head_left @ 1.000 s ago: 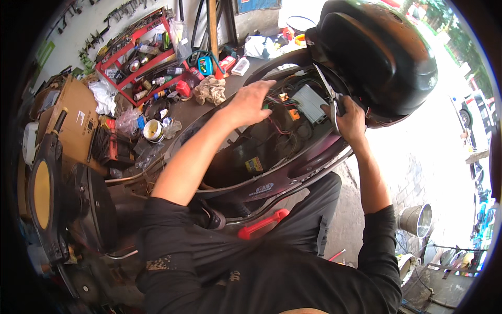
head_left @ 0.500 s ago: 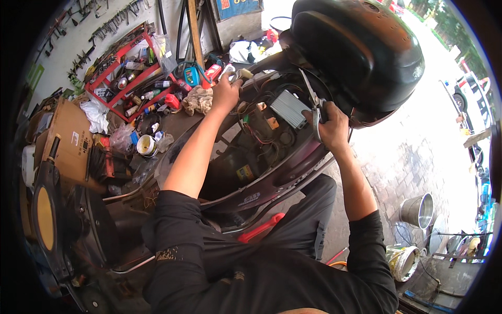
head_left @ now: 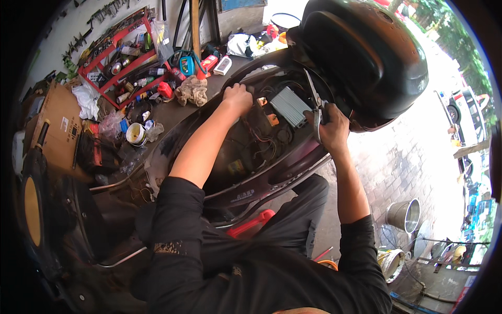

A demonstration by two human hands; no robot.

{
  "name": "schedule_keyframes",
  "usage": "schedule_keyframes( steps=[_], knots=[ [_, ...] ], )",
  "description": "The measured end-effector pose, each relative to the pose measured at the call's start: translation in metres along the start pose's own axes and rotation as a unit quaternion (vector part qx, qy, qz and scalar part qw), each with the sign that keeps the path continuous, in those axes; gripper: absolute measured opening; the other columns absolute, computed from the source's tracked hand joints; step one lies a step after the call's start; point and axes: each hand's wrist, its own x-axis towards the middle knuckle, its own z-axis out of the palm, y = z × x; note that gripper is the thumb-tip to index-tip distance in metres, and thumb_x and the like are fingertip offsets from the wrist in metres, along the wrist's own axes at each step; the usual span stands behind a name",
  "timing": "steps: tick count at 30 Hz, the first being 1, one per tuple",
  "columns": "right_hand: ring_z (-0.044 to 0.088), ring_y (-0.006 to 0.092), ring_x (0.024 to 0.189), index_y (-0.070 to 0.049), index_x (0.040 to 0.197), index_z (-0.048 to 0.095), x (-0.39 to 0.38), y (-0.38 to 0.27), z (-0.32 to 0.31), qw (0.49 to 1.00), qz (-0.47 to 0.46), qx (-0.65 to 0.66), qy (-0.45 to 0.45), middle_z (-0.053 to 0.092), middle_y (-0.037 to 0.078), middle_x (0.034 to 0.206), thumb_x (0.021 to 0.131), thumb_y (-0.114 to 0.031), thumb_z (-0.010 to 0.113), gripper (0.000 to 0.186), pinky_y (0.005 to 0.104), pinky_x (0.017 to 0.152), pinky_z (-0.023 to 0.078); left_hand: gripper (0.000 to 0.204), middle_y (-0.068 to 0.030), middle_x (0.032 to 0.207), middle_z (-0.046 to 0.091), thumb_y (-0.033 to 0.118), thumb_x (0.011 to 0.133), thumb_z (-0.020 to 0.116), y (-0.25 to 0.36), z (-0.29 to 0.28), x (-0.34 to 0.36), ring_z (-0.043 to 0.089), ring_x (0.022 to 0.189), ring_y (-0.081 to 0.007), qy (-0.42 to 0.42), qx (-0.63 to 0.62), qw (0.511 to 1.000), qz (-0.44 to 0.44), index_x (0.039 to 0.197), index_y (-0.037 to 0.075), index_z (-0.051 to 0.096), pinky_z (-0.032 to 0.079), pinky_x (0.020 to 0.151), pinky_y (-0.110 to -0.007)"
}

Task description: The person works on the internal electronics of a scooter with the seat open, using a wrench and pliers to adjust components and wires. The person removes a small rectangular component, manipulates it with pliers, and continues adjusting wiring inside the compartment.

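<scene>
My right hand (head_left: 333, 128) is closed around the handles of a pair of scissors (head_left: 312, 89), whose long blades point up and away. It is above the near right side of the open body of a scooter (head_left: 282, 180), beside a finned silver box (head_left: 288, 106) wired inside. My left hand (head_left: 238, 100) reaches to the far side of the same compartment. Its fingers are curled downward, and whatever they grip is hidden. Near it are loose wires (head_left: 256, 131) and orange-marked parts (head_left: 272, 119).
A large black top box (head_left: 366, 63) rises behind the compartment. Beyond the scooter are a red tool rack (head_left: 112, 73) of cans and bottles, a crumpled rag (head_left: 191, 91), a white tub (head_left: 137, 134) and a cardboard box (head_left: 60, 131). A metal bucket (head_left: 403, 215) stands right.
My left hand has come down from above the scooter's far rim into the compartment; the pale piece at its fingers no longer shows. My right hand keeps the scissors in nearly the same place.
</scene>
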Motion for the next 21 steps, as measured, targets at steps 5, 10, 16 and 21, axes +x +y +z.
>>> schedule_keyframes(
  steps=[5, 10, 16, 21],
  knots=[
    [0.062, 0.0371, 0.064, 0.0, 0.079, 0.059, 0.001, 0.0, 0.002, 0.999, -0.026, 0.004, 0.019, 0.063, 0.017, 0.074, 0.075, -0.038, 0.088, 0.047, 0.0422, 0.06, 0.048, 0.028, -0.0151, 0.125, 0.057, 0.017, 0.084, 0.064, 0.0, 0.035, 0.002, 0.054, 0.119, -0.0336, 0.262, -0.163, 0.951, 0.004, 0.11, 0.006, 0.067, 0.046, 0.098, -0.046],
    [0.06, 0.034, 0.066, 0.001, 0.081, 0.058, 0.0, 0.002, 0.005, 0.999, -0.034, -0.001, 0.031, 0.062, 0.018, 0.075, 0.074, -0.032, 0.088, 0.044, 0.0413, 0.064, 0.048, 0.034, -0.0119, 0.114, 0.059, 0.014, 0.082, 0.067, 0.011, 0.025, -0.012, 0.055, 0.112, -0.0336, 0.52, -0.225, 0.824, 0.009, 0.114, 0.009, 0.058, 0.042, 0.094, -0.047],
    [0.06, 0.0293, 0.065, 0.0, 0.081, 0.058, -0.004, 0.003, 0.004, 0.999, -0.03, 0.013, 0.037, 0.062, 0.016, 0.073, 0.075, -0.029, 0.088, 0.042, 0.0389, 0.064, 0.048, 0.019, -0.0122, 0.101, 0.067, 0.017, 0.083, 0.071, 0.04, 0.03, -0.082, 0.062, 0.101, -0.0332, 0.392, -0.282, 0.851, 0.205, 0.098, 0.007, 0.066, 0.043, 0.094, -0.044],
    [0.06, 0.0283, 0.066, 0.0, 0.082, 0.059, -0.005, -0.002, 0.002, 0.999, -0.034, 0.003, 0.034, 0.063, 0.015, 0.072, 0.074, -0.03, 0.089, 0.043, 0.0385, 0.064, 0.049, 0.044, -0.0163, 0.118, 0.063, 0.029, 0.085, 0.074, 0.061, 0.05, -0.134, 0.059, 0.111, -0.0361, 0.304, -0.249, 0.906, 0.155, 0.118, 0.002, 0.067, 0.042, 0.101, -0.046]
  ],
)
